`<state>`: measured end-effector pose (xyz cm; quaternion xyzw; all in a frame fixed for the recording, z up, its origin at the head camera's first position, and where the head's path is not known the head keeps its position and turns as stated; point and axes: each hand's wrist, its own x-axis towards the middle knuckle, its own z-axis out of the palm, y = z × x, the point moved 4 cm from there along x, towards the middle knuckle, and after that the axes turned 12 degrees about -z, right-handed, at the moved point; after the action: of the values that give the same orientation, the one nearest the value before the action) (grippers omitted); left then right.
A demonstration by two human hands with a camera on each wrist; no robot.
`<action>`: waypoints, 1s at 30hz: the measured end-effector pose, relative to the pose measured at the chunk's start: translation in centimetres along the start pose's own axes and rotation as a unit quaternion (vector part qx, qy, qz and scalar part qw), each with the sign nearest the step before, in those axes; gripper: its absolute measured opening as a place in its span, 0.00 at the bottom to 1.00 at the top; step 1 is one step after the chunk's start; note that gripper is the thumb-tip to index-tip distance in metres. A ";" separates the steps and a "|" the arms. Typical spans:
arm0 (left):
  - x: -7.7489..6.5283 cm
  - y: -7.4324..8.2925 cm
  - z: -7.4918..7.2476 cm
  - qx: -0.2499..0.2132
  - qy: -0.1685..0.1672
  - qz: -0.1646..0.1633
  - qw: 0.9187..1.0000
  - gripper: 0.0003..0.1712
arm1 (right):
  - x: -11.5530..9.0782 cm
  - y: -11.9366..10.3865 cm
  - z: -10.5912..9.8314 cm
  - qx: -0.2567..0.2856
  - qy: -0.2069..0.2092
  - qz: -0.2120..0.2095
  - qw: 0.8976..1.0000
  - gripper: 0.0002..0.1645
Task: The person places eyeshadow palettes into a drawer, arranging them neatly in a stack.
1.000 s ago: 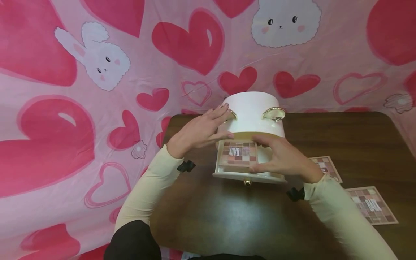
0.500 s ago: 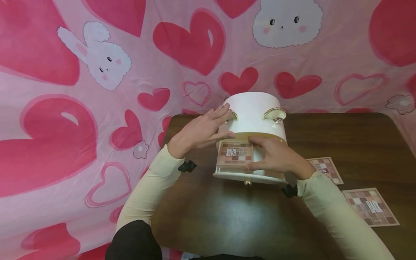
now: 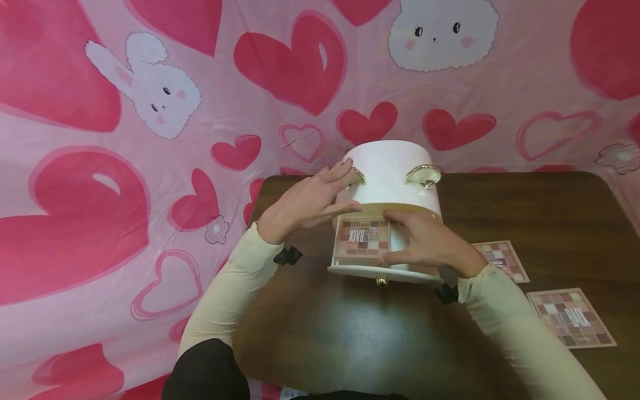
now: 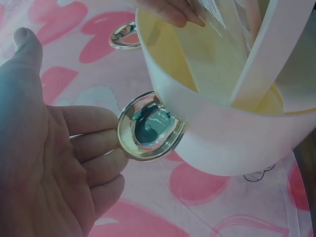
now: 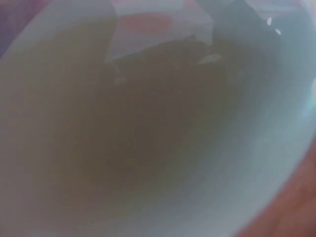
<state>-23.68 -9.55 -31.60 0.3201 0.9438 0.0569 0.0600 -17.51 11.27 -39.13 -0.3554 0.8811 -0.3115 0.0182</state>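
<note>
Over the last second the palette (image 3: pixel 362 239) had slid slightly toward nine o'clock in the pulled-out drawer (image 3: pixel 360 270) of the white container (image 3: pixel 387 172), and the right hand (image 3: pixel 432 244) had followed it. That hand held the palette between thumb and fingers from its three o'clock side, with a strip of white drawer showing there. The shift seemed to bring the palette close to settled against the nine o'clock wall, though the grip was not yet released. The left hand (image 3: pixel 307 203) had stayed at ten o'clock, fingers extended and touching a gold handle (image 4: pixel 150 128). Two spare palettes (image 3: pixel 572 319) lay on the table (image 3: pixel 350 333) between three and four o'clock.
</note>
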 end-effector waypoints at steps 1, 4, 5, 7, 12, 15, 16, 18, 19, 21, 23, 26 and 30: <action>0.0 0.0 0.0 -0.001 0.000 0.000 1.000 0.47 | 0.0 0.0 0.0 0.003 -0.001 0.003 1.000 0.57; 0.0 -0.1 0.0 -0.002 0.005 0.002 1.000 0.46 | -0.1 0.1 0.0 0.012 0.001 0.011 1.000 0.56; 0.1 -0.1 0.0 -0.003 0.006 0.003 1.000 0.46 | -0.1 0.1 -0.1 0.016 0.003 0.013 1.000 0.55; 0.1 -0.1 0.0 -0.003 0.007 0.003 1.000 0.46 | -0.1 0.1 -0.1 0.022 0.004 0.015 1.000 0.54; 0.2 -0.1 0.1 -0.006 0.004 -0.001 1.000 0.47 | -0.2 0.1 -0.3 0.038 0.005 0.014 0.999 0.52; 0.2 -0.1 0.1 -0.008 0.004 -0.002 1.000 0.46 | -0.6 0.1 -0.5 0.057 0.010 0.023 0.998 0.52; 0.2 -0.1 0.1 -0.007 0.003 -0.003 1.000 0.47 | -0.9 0.0 -0.7 0.066 0.013 0.031 0.997 0.51; 0.2 0.0 0.0 -0.006 0.002 -0.005 1.000 0.47 | -1.5 -0.1 -1.1 0.087 0.021 0.048 0.995 0.51; 0.2 0.0 0.0 -0.005 0.000 -0.007 1.000 0.47 | -1.9 -0.2 -1.3 0.093 0.025 0.057 0.994 0.50; 0.3 0.1 -0.1 -0.007 -0.002 -0.010 1.000 0.47 | -2.7 -0.5 -1.7 0.101 0.036 0.069 0.992 0.49; 0.3 0.1 -0.1 -0.009 -0.002 -0.012 1.000 0.46 | -3.5 -0.7 -2.2 0.102 0.049 0.071 0.991 0.47; 0.3 0.1 -0.1 -0.014 0.001 -0.010 1.000 0.44 | -4.9 -1.0 -2.8 0.085 0.072 0.063 0.992 0.44; 0.2 0.1 0.0 -0.015 0.004 -0.008 1.000 0.44 | -6.9 -1.0 -3.4 0.059 0.106 0.067 0.990 0.43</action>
<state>-23.80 -9.30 -31.65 0.3115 0.9455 0.0719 0.0619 -12.64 16.94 -37.13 -0.2591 0.8797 -0.3972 -0.0334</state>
